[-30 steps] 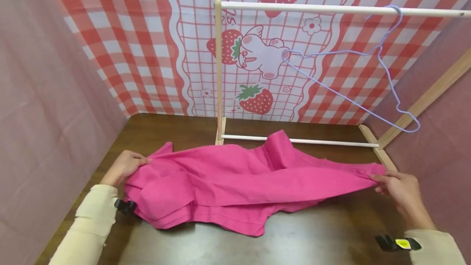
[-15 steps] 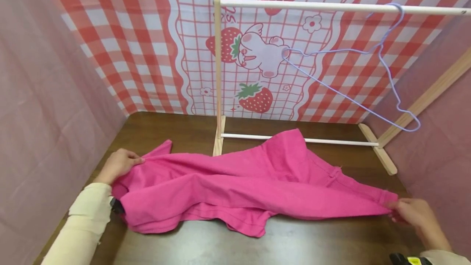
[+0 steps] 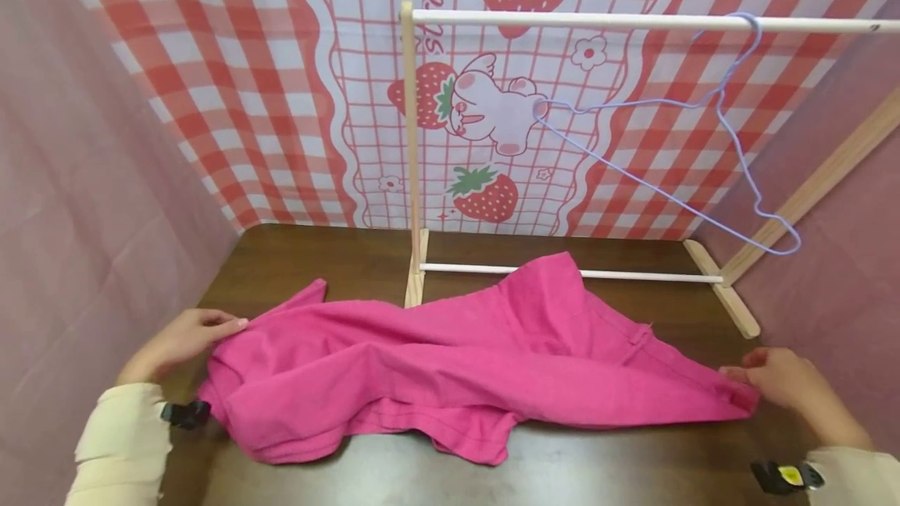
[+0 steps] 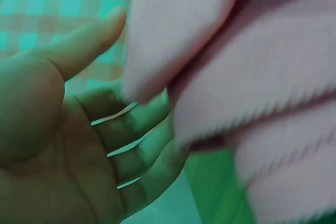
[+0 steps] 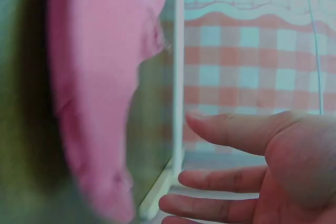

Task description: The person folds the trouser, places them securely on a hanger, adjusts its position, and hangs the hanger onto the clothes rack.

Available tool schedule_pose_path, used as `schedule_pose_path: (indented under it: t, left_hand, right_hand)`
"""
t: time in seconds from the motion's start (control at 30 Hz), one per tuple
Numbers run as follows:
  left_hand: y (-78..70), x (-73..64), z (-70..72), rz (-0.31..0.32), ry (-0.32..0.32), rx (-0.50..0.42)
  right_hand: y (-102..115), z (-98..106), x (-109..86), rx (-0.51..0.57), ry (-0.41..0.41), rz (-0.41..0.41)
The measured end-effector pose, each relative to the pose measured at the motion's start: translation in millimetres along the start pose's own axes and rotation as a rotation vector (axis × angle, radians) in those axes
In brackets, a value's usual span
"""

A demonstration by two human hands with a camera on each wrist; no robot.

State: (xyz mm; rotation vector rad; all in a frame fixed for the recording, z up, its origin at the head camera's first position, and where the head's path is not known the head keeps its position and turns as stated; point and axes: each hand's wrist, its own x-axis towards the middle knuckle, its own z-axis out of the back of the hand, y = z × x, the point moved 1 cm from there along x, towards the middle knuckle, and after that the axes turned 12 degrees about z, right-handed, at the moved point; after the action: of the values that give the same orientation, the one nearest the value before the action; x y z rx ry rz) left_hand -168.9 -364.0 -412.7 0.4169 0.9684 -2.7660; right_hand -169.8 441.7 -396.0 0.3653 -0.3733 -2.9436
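Note:
Pink trousers (image 3: 450, 365) lie crumpled across the table, stretched from left to right. Their waistband (image 3: 675, 361), with a belt loop, is at the right, and the stitched leg hems (image 4: 273, 114) fill much of the left wrist view. Beside the left end, my left hand (image 3: 186, 338) has its thumb off the cloth and its fingers (image 4: 142, 150) loosely extended, fingertips right at the hem. At the other end my right hand (image 3: 780, 377) is by the waistband corner; the right wrist view has its fingers (image 5: 210, 208) straight and apart from the cloth.
Behind the trousers stands a wooden rack with a white top rail (image 3: 562, 19) and a low crossbar (image 3: 633, 276). A lavender wire hanger (image 3: 661, 170) hangs from the rail. Pink curtains (image 3: 91, 178) flank the brown table (image 3: 337, 256), and a checked strawberry cloth (image 3: 267, 100) hangs behind.
My right hand has drawn the waistband rightward and toward me, spreading the trousers, then released it. My left hand has let go of the leg end and moved left.

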Motion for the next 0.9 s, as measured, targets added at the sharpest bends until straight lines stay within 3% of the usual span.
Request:
schedule_pose_path:
  t: [0.17,0.4,0.67,0.8,0.9]
  left_hand:
    - [12.3,-6.3,8.5,-0.038,0.076,-0.036]
    - [29.0,-2.3,6.8,-0.067,0.19,-0.075]
    - [41.3,1.0,3.1,-0.111,0.243,-0.108]
    - [45.5,1.7,1.4,-0.137,0.278,-0.152]
    - [45.9,2.4,-1.7,-0.127,0.243,-0.147]
  right_hand:
    - [29.1,13.6,20.9,0.002,-0.078,0.092]
    - [68.8,15.5,59.8,0.07,-0.099,0.193]
    - [93.4,4.6,101.3,0.188,-0.026,0.181]
    - [103.3,-3.9,119.7,0.187,-0.017,0.191]
    - [110.9,-12.6,131.5,0.162,-0.012,0.218]
